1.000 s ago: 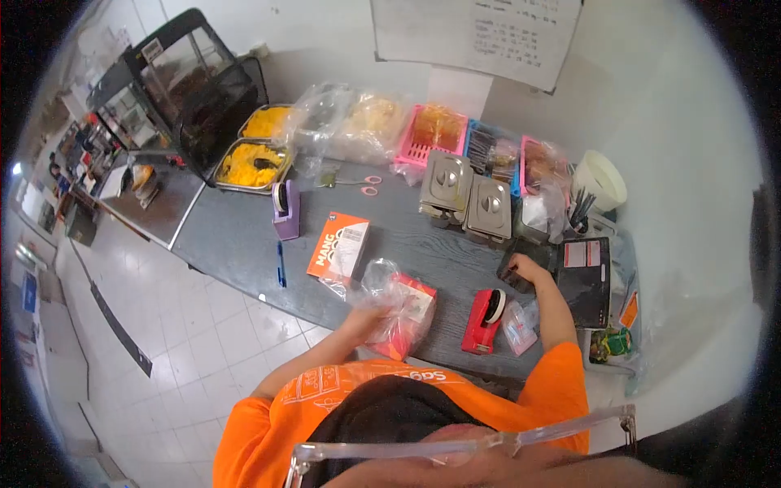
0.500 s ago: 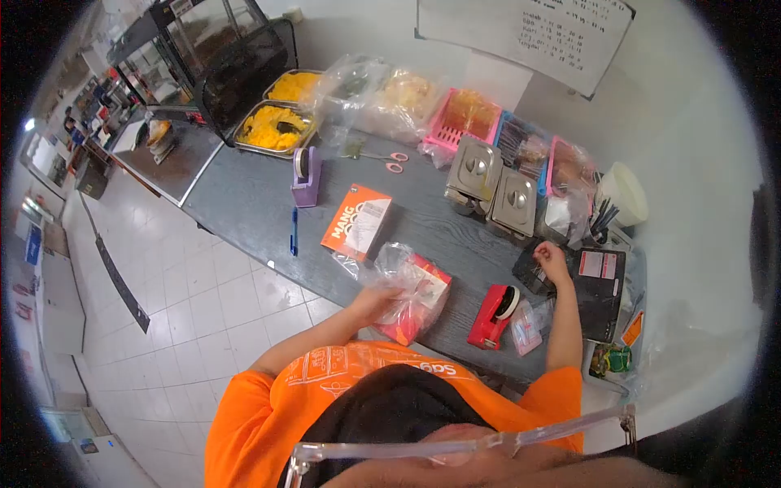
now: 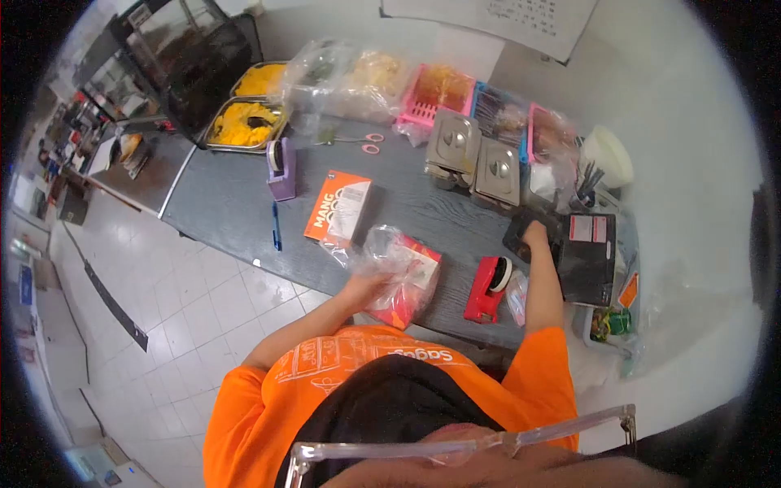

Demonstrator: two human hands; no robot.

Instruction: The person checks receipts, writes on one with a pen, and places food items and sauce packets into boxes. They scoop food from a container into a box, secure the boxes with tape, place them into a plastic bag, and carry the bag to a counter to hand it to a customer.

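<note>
My left hand (image 3: pixel 368 290) grips a clear plastic bag (image 3: pixel 382 252) that lies over a red and white box (image 3: pixel 404 305) near the table's front edge. Some of its fingers are covered by the film. My right hand (image 3: pixel 534 234) reaches down into a small black open container (image 3: pixel 518 241) on the right; its fingertips are hidden there. Beside that forearm stand a red tape dispenser (image 3: pixel 482 297) and a small clear packet (image 3: pixel 517 298). Just behind the bag is an orange and white box (image 3: pixel 339 206) with printed lettering.
Several things line the wall: trays of yellow food (image 3: pixel 236 128), bags of food (image 3: pixel 377 81), a pink basket (image 3: pixel 423 110), lidded steel containers (image 3: pixel 454 146) and a white tub (image 3: pixel 606 159). A purple tape dispenser (image 3: pixel 281 175), blue pen (image 3: pixel 277 228) and scissors (image 3: pixel 372 144) lie farther left.
My right hand has gone lower into the black container, so its fingers no longer show. My left hand stays on the bag. The whole view has shifted slightly.
</note>
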